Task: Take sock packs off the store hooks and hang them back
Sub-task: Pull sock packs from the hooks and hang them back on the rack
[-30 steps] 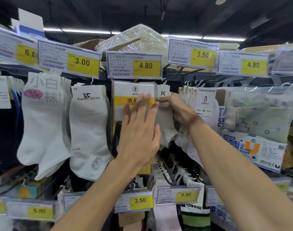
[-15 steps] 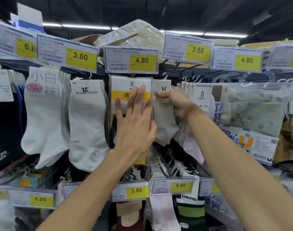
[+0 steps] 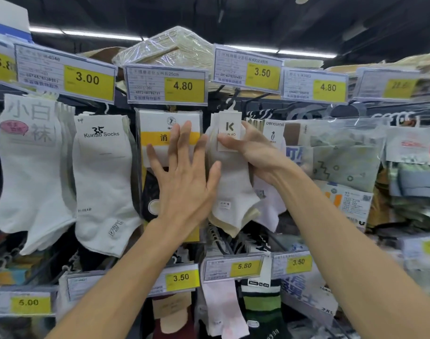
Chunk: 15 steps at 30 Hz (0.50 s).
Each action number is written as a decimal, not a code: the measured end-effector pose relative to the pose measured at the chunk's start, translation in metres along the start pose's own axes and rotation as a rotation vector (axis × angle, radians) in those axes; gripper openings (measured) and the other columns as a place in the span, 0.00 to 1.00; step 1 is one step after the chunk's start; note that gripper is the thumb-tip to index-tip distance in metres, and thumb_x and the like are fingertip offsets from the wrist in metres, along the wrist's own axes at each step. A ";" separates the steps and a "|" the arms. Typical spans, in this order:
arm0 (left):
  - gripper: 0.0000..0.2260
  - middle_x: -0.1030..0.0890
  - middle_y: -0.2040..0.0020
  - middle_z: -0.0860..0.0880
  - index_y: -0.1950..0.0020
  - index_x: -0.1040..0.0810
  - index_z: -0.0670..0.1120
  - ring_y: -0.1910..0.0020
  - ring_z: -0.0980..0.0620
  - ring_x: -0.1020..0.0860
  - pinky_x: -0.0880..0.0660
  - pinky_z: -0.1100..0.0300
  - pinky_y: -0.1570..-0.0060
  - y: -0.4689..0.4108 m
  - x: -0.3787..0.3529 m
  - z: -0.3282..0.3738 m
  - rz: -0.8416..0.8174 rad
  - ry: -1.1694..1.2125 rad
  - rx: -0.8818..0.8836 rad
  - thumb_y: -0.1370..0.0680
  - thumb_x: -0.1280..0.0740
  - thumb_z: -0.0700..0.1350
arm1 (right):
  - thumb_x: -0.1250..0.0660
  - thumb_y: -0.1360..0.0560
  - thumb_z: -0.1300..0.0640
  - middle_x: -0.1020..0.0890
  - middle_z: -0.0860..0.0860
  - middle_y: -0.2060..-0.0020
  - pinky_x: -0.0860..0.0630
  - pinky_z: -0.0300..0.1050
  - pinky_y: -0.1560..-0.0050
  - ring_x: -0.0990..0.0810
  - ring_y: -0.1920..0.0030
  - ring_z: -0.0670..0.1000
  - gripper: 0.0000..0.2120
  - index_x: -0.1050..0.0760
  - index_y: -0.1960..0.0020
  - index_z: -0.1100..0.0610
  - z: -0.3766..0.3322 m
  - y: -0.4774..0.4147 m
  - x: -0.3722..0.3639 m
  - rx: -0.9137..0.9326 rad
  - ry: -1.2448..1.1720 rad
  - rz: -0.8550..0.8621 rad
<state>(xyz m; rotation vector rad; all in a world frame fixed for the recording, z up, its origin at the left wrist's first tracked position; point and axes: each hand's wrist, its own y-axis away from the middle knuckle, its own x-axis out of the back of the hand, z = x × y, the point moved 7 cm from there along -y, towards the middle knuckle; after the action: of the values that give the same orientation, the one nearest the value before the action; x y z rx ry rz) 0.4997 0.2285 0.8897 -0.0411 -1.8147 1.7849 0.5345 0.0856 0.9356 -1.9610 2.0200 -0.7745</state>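
R hand (image 3: 255, 152) grips K-card sock pack (image 3: 233, 192) at top row of rack (image 3: 304, 106); L hand (image 3: 184, 182) lies flat on next pack.
R thumb pinches card front, fingers curled behind. L fingers straight, pressing yellow-band pack (image 3: 160, 123) under 4.80 tag (image 3: 166, 85). Can't tell if K pack's hanger (image 3: 231, 105) is hooked. Wrapped bundle (image 3: 170, 48) on rack top; dark ceiling w/ strip lights (image 3: 87, 33).

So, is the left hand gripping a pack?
No, the left hand lies flat and open on the yellow-banded pack, while the right hand grips the K pack.
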 end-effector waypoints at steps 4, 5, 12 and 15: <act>0.27 0.52 0.18 0.47 0.21 0.42 0.48 0.19 0.50 0.60 0.67 0.37 0.26 0.005 0.005 0.014 -0.006 0.133 0.019 0.18 0.51 0.57 | 0.29 0.25 0.52 0.17 0.51 0.44 0.22 0.54 0.41 0.18 0.45 0.50 0.23 0.30 0.32 0.52 -0.002 0.018 0.005 0.033 0.179 0.085; 0.27 0.51 0.18 0.47 0.21 0.42 0.47 0.19 0.50 0.59 0.67 0.38 0.25 0.008 0.007 0.022 -0.003 0.181 0.006 0.18 0.51 0.57 | 0.30 0.24 0.53 0.17 0.48 0.44 0.22 0.49 0.41 0.18 0.46 0.46 0.22 0.30 0.32 0.51 -0.002 0.026 0.008 0.060 0.200 0.088; 0.26 0.46 0.19 0.54 0.20 0.45 0.48 0.21 0.65 0.51 0.53 0.68 0.24 0.018 0.010 0.100 -0.166 0.962 -0.071 0.17 0.49 0.53 | 0.38 0.20 0.61 0.20 0.45 0.40 0.27 0.33 0.41 0.23 0.40 0.38 0.16 0.25 0.34 0.54 0.006 0.074 0.078 0.297 0.020 0.600; 0.28 0.53 0.18 0.56 0.18 0.52 0.48 0.21 0.64 0.55 0.55 0.61 0.22 -0.008 -0.022 0.119 -0.308 1.138 0.200 0.16 0.50 0.53 | 0.40 0.18 0.56 0.27 0.47 0.30 0.32 0.40 0.32 0.29 0.32 0.43 0.20 0.34 0.26 0.54 0.020 0.049 0.083 0.182 0.062 0.526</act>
<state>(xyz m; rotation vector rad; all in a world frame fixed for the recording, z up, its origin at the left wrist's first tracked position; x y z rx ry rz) 0.4710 0.1113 0.8968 -0.5455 -0.7670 1.2602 0.4953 -0.0014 0.9108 -1.2349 2.2586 -0.8514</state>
